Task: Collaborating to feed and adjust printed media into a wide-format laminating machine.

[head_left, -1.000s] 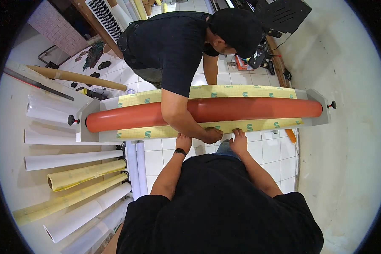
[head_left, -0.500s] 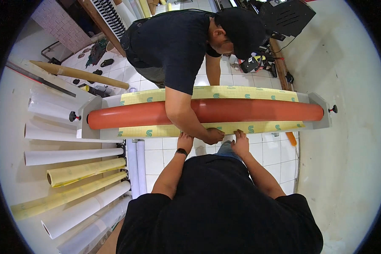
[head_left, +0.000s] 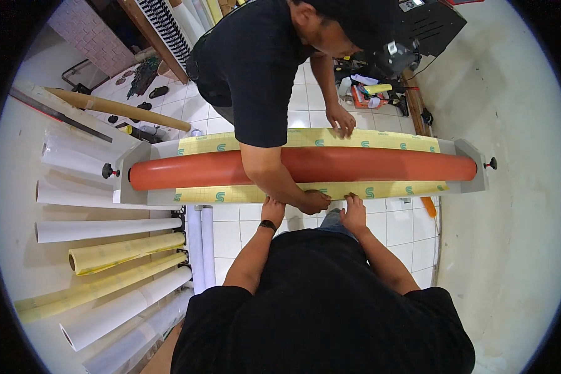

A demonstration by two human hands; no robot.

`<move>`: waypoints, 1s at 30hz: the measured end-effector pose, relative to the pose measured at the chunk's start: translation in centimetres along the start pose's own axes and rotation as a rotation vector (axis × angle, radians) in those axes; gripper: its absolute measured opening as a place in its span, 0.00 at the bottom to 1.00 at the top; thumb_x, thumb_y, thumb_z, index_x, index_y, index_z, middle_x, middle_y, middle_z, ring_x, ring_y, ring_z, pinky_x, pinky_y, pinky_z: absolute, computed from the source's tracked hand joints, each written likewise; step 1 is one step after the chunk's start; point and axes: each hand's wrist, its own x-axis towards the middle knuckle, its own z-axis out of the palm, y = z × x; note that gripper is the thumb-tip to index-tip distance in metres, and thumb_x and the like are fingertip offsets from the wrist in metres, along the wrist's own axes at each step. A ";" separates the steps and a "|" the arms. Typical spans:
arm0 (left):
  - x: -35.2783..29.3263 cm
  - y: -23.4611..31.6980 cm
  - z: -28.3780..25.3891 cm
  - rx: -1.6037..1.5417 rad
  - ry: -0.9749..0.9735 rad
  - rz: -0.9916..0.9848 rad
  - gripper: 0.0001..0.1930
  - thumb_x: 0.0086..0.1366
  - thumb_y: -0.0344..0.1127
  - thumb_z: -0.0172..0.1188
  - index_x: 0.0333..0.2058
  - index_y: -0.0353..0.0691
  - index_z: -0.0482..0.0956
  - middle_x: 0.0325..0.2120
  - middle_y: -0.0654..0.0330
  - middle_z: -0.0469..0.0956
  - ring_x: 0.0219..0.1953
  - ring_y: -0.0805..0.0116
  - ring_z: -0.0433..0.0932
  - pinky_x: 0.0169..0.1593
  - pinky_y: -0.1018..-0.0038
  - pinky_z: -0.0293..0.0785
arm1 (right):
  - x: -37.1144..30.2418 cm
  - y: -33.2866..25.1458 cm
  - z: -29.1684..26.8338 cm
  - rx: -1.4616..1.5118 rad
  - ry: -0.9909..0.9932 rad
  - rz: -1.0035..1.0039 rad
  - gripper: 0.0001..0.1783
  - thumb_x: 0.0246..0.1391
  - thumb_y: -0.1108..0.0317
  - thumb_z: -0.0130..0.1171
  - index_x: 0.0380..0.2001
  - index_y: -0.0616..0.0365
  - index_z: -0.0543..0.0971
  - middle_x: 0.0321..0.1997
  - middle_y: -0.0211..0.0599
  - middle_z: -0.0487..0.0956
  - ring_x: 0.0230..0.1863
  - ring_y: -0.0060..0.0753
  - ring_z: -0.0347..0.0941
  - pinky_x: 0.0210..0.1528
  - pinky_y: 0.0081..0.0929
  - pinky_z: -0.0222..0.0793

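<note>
A long orange-red roller (head_left: pixel 380 164) spans the grey machine frame (head_left: pixel 123 198). Yellow gridded sheet (head_left: pixel 393 189) with green marks comes out on both sides of it. At the sheet's near edge, my right hand (head_left: pixel 354 215) pinches the border between thumb and fingers. My left hand (head_left: pixel 273 212), with a dark band at the wrist, is closed at the same edge further left; its fingertips are partly hidden by a co-worker's forearm. That co-worker's hand (head_left: pixel 316 201) reaches over the roller and touches the sheet between my hands. Their other hand (head_left: pixel 341 120) hangs by the sheet's far edge.
The co-worker (head_left: pixel 255 81) leans in from the far side. Black knobs (head_left: pixel 110 171) stick out at the frame's ends. Left, several rolls (head_left: pixel 112 230) are racked along the wall, with a brown tube (head_left: pixel 118 109) beyond. An orange-handled tool (head_left: pixel 429 206) lies at right beside the wall.
The co-worker's head and body have shifted nearer, and their far hand has come forward to the sheet's far edge. My hands have stayed where they were.
</note>
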 end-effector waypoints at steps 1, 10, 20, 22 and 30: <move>0.1 0.0 -0.1 -0.028 -0.028 -0.019 0.14 0.65 0.36 0.47 0.43 0.42 0.80 0.44 0.58 0.77 0.53 0.61 0.70 0.57 0.61 0.65 | 0.0 0.0 0.0 -0.002 0.004 0.006 0.28 0.43 0.68 0.60 0.50 0.62 0.70 0.55 0.50 0.69 0.56 0.55 0.65 0.53 0.48 0.66; 0.4 0.4 -2.5 -0.177 -0.091 -0.056 0.14 0.62 0.33 0.50 0.44 0.44 0.80 0.46 0.61 0.74 0.52 0.61 0.70 0.55 0.62 0.66 | -0.1 -0.5 0.0 -0.013 -0.008 0.059 0.27 0.43 0.68 0.60 0.50 0.63 0.70 0.55 0.51 0.68 0.56 0.54 0.65 0.54 0.48 0.66; 0.9 0.4 -2.0 -0.206 0.037 -0.002 0.14 0.60 0.30 0.49 0.44 0.42 0.77 0.48 0.58 0.73 0.50 0.59 0.71 0.55 0.61 0.67 | -0.1 -0.1 0.5 -0.010 0.044 0.043 0.29 0.42 0.68 0.58 0.52 0.61 0.70 0.56 0.50 0.68 0.57 0.52 0.64 0.54 0.48 0.66; 1.0 0.3 -1.9 -0.193 0.022 -0.010 0.13 0.60 0.29 0.50 0.43 0.42 0.76 0.48 0.57 0.73 0.51 0.59 0.71 0.54 0.61 0.67 | 0.1 -0.2 0.7 0.016 0.019 0.067 0.30 0.41 0.70 0.58 0.52 0.62 0.69 0.56 0.50 0.67 0.57 0.53 0.63 0.54 0.48 0.66; -1.6 2.5 -0.3 -0.146 -0.068 -0.149 0.24 0.58 0.40 0.57 0.52 0.35 0.69 0.56 0.48 0.66 0.61 0.51 0.62 0.66 0.55 0.54 | -1.7 0.8 2.1 0.157 0.064 -0.021 0.36 0.43 0.69 0.56 0.59 0.64 0.64 0.63 0.55 0.61 0.65 0.59 0.55 0.65 0.49 0.52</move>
